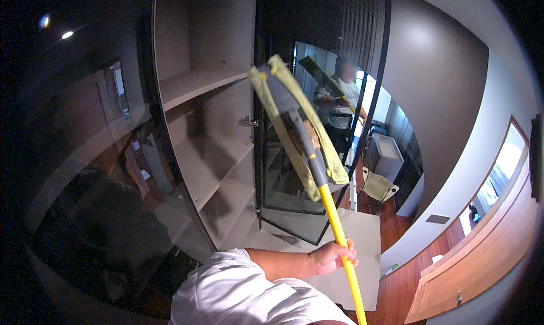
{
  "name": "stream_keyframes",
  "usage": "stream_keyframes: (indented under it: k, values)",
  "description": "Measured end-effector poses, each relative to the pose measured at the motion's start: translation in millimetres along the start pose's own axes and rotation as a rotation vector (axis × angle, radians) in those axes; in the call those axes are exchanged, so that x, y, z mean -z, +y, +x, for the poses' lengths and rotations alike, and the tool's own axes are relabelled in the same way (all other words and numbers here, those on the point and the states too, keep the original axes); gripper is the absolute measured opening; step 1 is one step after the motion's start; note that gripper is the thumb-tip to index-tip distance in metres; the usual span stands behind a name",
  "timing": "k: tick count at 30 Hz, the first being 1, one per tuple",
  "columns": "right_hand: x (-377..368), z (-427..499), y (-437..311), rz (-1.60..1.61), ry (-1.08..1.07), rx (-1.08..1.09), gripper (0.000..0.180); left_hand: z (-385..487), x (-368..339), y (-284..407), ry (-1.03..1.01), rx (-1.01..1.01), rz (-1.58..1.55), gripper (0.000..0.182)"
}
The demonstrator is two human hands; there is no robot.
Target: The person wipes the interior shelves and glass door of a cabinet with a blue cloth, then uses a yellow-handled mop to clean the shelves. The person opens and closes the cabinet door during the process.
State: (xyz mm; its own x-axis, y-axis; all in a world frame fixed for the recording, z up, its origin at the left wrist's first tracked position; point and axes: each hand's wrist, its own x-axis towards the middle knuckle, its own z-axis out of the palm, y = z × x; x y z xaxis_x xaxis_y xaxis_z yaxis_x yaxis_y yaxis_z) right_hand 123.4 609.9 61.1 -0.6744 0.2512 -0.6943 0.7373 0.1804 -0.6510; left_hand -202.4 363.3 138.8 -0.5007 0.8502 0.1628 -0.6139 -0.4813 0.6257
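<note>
My left hand (333,257) is closed around the yellow pole (335,214) of a flat mop. Above it, the mop's grey joint leads to a raised head with pale yellow-green cloth edges (314,108). The head is held up in front of a dark-framed glass cabinet door (289,214), which stands open; whether they touch cannot be told. A tan shape behind the mop joint is unclear. The glass shows a person in a white top with a similar mop, apparently a reflection. My right hand is out of view.
Open beige cabinet shelves (204,89) stand left of the door, beside a dark glossy panel (85,155). A pale board (361,231) lies below. Farther right are a folding chair (379,185), a grey cabinet with a pale top (387,148) and a wooden door (476,261).
</note>
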Motion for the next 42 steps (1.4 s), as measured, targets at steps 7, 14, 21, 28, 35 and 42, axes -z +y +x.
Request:
stream_keyframes:
  k: [7, 14, 21, 28, 35, 42]
  values:
    - [-29.6, 32.5, -105.6, -0.396, -0.181, 0.270, 0.030, 14.1, -25.2, 106.5, -0.494, -0.240, -0.022, 0.025]
    - [-46.8, 86.5, -185.0, -0.440, 0.531, 0.782, 0.023, 8.8, -63.7, 168.6, -0.097, -0.754, 0.147, 0.036]
    - [-50.6, 63.0, -301.7, -0.484, 0.736, 0.992, 0.027, 11.7, -73.3, 160.4, 0.104, -1.026, 0.339, 0.035]
    - [-65.8, 52.7, -391.6, -0.385, 0.773, 1.165, 0.030, 30.6, -100.5, 262.8, 0.154, -1.199, 0.443, 0.016]
    - [-89.5, 50.8, -454.1, -0.301, 0.636, 1.249, 0.030, 29.5, -122.7, 326.2, 0.248, -1.254, 0.507, 0.015]
    - [-95.6, 42.1, -490.5, -0.334, -0.173, 0.990, 0.029, 1.4, -119.5, 349.9, 0.237, -1.313, 0.538, 0.019]
